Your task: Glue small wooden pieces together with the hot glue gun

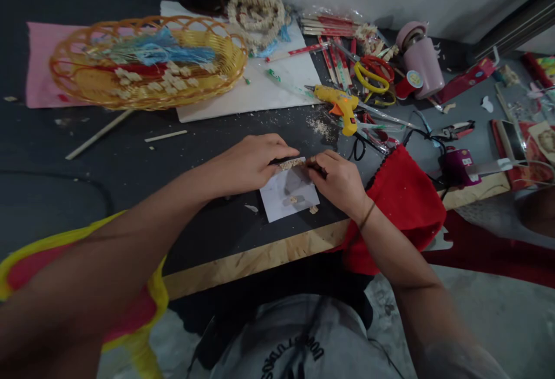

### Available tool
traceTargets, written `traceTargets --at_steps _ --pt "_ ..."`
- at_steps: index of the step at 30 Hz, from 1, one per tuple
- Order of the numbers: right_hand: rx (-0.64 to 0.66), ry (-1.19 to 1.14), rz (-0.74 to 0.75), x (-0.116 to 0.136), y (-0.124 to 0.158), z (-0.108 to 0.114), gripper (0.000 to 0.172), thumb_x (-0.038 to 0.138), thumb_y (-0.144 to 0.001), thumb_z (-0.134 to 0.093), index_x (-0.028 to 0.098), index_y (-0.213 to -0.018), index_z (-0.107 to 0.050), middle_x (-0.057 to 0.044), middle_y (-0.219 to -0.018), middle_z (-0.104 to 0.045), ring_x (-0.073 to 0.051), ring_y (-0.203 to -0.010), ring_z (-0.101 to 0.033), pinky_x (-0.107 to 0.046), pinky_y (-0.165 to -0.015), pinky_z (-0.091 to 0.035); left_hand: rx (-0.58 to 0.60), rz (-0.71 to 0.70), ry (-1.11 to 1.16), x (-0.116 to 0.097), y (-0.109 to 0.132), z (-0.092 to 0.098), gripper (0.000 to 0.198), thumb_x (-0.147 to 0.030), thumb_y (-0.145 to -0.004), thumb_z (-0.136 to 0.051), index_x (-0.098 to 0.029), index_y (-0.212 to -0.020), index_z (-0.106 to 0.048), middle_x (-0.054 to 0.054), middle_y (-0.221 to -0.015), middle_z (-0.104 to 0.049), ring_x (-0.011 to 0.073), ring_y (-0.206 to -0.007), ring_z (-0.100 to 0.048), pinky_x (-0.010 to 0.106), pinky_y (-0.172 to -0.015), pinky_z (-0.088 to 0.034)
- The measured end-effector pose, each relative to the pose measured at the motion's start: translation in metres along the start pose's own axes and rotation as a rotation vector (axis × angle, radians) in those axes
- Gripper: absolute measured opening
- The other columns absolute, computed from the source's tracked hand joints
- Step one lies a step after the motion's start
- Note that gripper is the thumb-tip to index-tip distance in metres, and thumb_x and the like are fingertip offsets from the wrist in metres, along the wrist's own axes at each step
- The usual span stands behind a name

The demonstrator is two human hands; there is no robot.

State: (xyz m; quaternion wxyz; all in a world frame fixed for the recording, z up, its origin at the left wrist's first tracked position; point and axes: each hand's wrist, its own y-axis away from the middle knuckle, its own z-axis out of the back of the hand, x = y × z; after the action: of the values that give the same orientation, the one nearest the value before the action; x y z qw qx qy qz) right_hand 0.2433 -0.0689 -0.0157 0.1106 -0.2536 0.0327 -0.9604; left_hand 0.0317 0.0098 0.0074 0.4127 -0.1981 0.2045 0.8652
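Note:
Over a small white paper [274, 203], my left hand [255, 162] is closed at the left end of a short strip of small beige pieces [290, 164]. The fingers of my right hand [338, 179] are pinched at the strip's right end, and what lies between their tips is partly hidden. One loose beige piece [293, 200] rests on the paper, and another beige piece [313, 210] sits just off its lower right corner. Beyond my hands lies a yellow glue gun [336, 101], its nozzle pointing left.
A wicker basket [229, 81] holds blue tassels and beige pieces. Behind it are beaded strings [255, 18]. Yellow-handled scissors [370, 78], a pink bottle [422, 61] and pliers [453, 130] stand or lie to the right. A red cloth bag [403, 200] hangs over the table edge.

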Motion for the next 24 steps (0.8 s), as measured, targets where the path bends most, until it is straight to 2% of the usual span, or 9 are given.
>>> traceTargets --at_steps 6,14,24 --pt "-0.016 -0.040 0.032 -0.0043 0.0012 -0.0006 0.009 0.016 -0.087 -0.060 0.021 -0.090 -0.067 -0.005 -0.091 -0.069 -0.016 -0.079 -0.064 -0.025 -0.069 -0.050 0.034 -0.008 -0.023 0.0048 0.0001 0.0017 0.055 -0.017 -0.084 -0.050 -0.027 -0.137 -0.058 0.006 -0.133 -0.060 0.0229 -0.118 -0.058 0.031 -0.097 -0.044" --pt "-0.034 -0.065 0.071 -0.0068 0.0017 -0.0001 0.010 0.015 -0.087 -0.061 0.020 -0.090 -0.068 -0.005 -0.092 -0.070 -0.017 -0.082 -0.067 -0.027 -0.072 -0.052 0.080 0.023 -0.042 -0.0023 0.0003 0.0074 0.050 -0.018 -0.089 -0.049 -0.027 -0.138 -0.058 0.007 -0.134 -0.059 0.0236 -0.120 -0.057 0.033 -0.098 -0.042" --pt "-0.034 -0.071 0.055 -0.0053 0.0015 0.0007 0.009 0.017 -0.089 -0.060 0.021 -0.090 -0.068 -0.005 -0.094 -0.071 -0.018 -0.085 -0.068 -0.028 -0.073 -0.053 0.054 -0.001 -0.037 -0.0003 -0.0008 0.0053 0.046 -0.019 -0.090 -0.048 -0.026 -0.134 -0.061 0.006 -0.130 -0.062 0.0227 -0.117 -0.059 0.032 -0.098 -0.042"
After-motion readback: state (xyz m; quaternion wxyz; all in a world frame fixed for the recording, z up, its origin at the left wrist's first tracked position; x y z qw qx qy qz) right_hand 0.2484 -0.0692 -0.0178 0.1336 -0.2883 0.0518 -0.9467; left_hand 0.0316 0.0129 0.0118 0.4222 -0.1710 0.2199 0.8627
